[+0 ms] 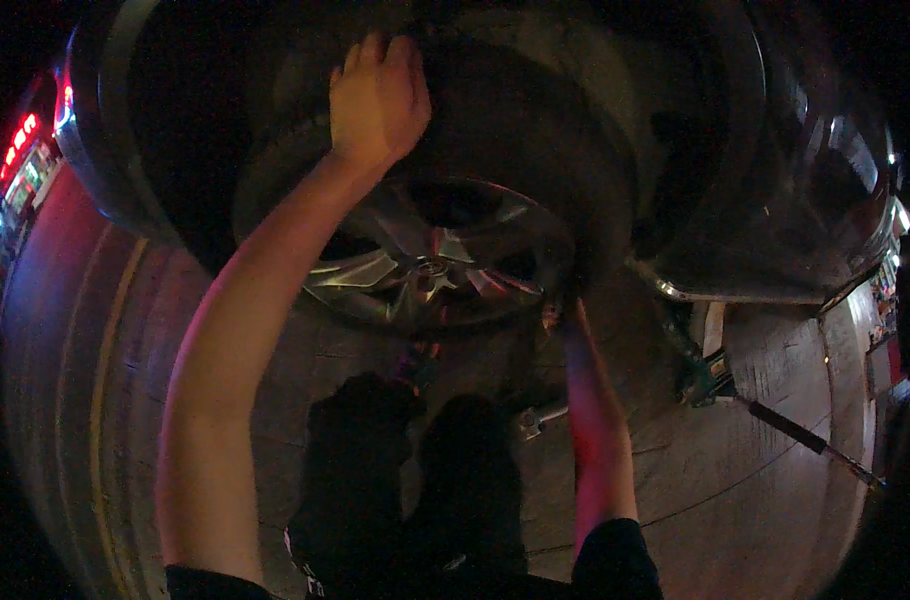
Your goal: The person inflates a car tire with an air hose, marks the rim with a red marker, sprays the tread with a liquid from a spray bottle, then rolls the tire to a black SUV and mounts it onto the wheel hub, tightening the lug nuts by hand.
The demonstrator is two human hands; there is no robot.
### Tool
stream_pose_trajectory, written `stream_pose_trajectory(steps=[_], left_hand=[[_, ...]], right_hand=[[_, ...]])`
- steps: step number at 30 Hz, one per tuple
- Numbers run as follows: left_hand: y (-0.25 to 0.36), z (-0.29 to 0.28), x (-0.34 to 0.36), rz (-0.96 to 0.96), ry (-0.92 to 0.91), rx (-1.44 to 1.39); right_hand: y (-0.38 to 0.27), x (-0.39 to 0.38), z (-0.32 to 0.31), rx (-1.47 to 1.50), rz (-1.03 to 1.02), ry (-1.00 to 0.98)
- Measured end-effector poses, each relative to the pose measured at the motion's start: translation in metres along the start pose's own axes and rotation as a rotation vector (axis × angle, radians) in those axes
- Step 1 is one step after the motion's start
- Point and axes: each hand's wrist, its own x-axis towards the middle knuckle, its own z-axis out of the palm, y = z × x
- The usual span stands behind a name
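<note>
A car wheel (pixel 433 268) with a dark tyre and a silver spoked rim sits in the wheel arch ahead of me. My left hand (pixel 378 105) rests over the top of the tyre, its fingers curled across the tread. Low on the wheel's right side, my right hand (pixel 557 313) grips the tyre's edge; deep shadow hides most of its fingers. A metal tool (pixel 537 421), perhaps a wrench, lies on the ground beside my right forearm. Darkness keeps me from seeing whether the wheel sits fully on its hub.
A jack (pixel 710 380) with a long dark handle (pixel 790 427) stands under the car body (pixel 775 200) at the right. My knees (pixel 360 440) are close below the wheel. Paved ground (pixel 715 500) spreads around, with a yellow line (pixel 110 330) at the left.
</note>
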Motion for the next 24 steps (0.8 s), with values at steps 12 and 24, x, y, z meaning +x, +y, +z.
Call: stream_pose_trajectory(steps=[12,24], left_hand=[[0.005,0.022,0.017,0.028,-0.059,0.033],[-0.017,0.02,0.012,0.008,-0.005,0.003]], right_hand=[[-0.009,0.0,0.012,0.015,-0.202,0.262],[-0.004,0.007,0.029,-0.012,-0.313,0.354]])
